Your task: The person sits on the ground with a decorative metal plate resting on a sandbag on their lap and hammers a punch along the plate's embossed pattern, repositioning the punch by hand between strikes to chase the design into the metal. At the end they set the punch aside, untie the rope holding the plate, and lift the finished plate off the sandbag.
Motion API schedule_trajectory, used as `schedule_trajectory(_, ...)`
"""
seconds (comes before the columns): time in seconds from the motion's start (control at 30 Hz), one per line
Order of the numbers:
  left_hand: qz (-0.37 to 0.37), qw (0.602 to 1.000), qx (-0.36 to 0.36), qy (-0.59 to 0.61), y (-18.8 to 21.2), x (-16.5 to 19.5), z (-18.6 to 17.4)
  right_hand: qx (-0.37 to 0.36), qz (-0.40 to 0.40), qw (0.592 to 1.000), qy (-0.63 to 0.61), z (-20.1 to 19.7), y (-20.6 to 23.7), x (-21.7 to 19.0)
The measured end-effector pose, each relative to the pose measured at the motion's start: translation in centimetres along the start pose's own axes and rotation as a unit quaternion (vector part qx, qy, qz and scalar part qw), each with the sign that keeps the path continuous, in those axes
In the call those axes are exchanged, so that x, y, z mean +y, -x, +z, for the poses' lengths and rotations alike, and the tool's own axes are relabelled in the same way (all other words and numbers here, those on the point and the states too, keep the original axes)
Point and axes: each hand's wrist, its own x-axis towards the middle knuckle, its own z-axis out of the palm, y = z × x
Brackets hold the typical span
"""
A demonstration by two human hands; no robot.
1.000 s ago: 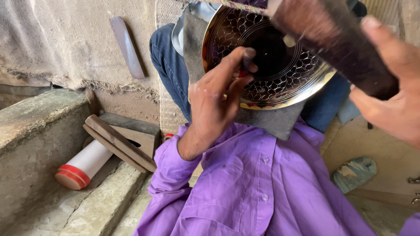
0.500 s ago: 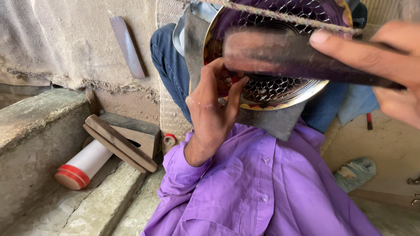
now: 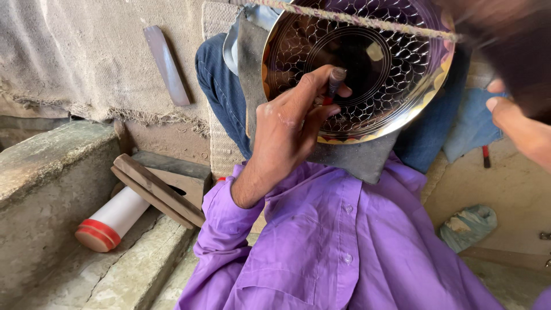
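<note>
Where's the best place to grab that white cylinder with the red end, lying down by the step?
Probably the white cylinder is best gripped around its bare white middle, from above. It lies on its side, its far end tucked under the wooden pieces, while the red-banded end points outward.

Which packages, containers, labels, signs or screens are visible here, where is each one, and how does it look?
No signs, screens or readable labels show.
White cylinder container: lies on its side on the stone ledge at lower left, beside wooden pieces; white body, red end cap.
Crumpled teal bag or cloth: on the floor at right; cannot tell which.
</note>
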Motion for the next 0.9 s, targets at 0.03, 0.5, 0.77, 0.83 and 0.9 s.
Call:
schedule_trajectory(0.03,0.000,1.000,0.000,0.000,0.0,0.0,0.0,-0.004,0.015,1.000,-0.001,0.3,-0.1,0.1)
schedule_trajectory(0.5,-0.057,0.998,0.028,0.029,0.3,0.1,0.5,-0.107,-0.107,0.960,0.235,-3.2,-4.7,-14.8)
schedule_trajectory(0.77,-0.006,0.999,0.031,0.001,0.4,0.1,0.1,-0.075,-0.117,0.989,0.050,-3.2,-4.2,-13.0)
schedule_trajectory(0.83,-0.009,1.000,0.026,0.002,0.4,0.2,0.0,-0.070,-0.122,0.988,0.062,-3.3,-4.1,-13.0)
schedule_trajectory(0.9,-0.018,1.000,0.022,0.007,0.4,0.3,0.0,-0.064,-0.149,0.984,0.075,-3.3,-4.0,-13.0)
